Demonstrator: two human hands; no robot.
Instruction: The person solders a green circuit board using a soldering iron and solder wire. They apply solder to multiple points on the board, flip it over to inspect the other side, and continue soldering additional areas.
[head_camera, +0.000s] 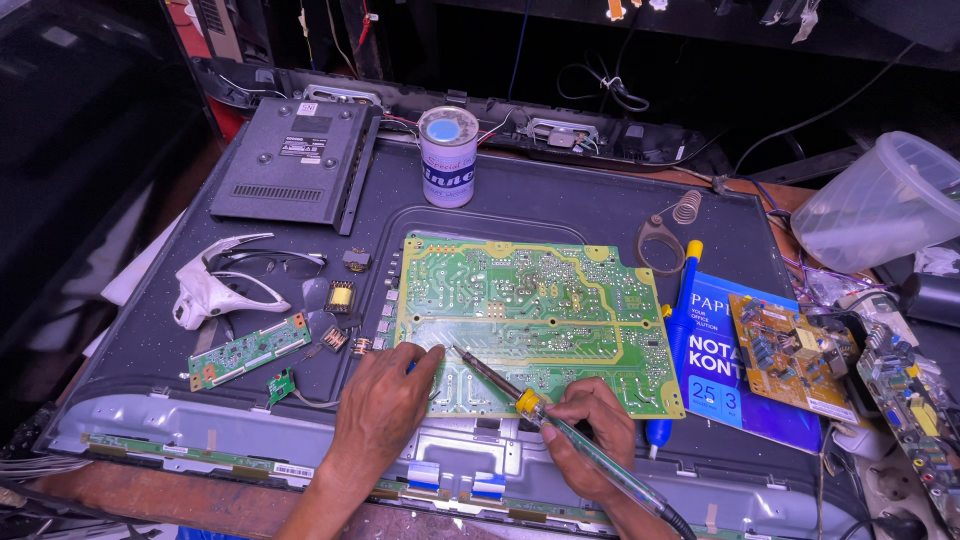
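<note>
A white tin can (447, 156) stands near a dark plastic cover (296, 160). White magnifier glasses (222, 283) lie above a narrow green strip board (249, 350). A blue notebook (722, 375) carries a small brown circuit board (786, 355); a clear plastic container (884, 205) sits at the far right.

Glossy green laminate on the big circuit board (535, 320), its solder tracks glinting pale. The soldering iron (560, 430) shows a dull metal tip and a translucent green plastic handle. Matt dark sheet metal on the television back panel (560, 205). Cloudy, soft-looking plastic tub (880, 205). Shiny blue paper on the notebook (715, 385). Smooth white plastic headband magnifier (215, 285).
</note>
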